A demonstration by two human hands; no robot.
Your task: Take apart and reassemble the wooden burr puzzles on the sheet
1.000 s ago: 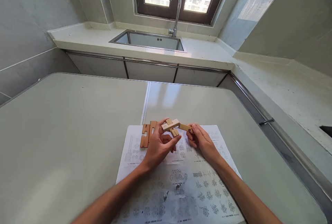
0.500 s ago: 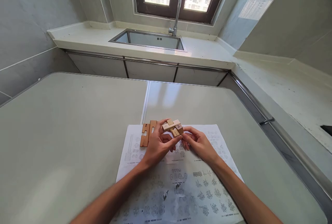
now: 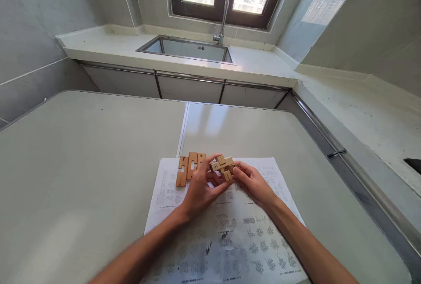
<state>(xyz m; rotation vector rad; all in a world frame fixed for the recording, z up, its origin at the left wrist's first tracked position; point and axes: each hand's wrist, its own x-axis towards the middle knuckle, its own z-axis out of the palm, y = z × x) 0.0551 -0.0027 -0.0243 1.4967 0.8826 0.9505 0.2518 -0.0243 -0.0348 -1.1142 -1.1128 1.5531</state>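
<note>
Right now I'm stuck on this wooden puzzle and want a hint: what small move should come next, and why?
Probably hold the cluster in the right hand alone and reach the left hand to the loose pieces. Both hands grip the joined blocks above the sheet, while the notched pieces lie flat on it just left of the left hand, unjoined.

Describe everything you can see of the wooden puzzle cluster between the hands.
The wooden puzzle cluster is a small knot of short light-brown bars, interlocked crosswise, with bar ends sticking out at angles. It looks like plain, unpainted wood. It sits tilted over the far part of the printed sheet, pinched by the left hand from the left and the right hand from the right.
</note>
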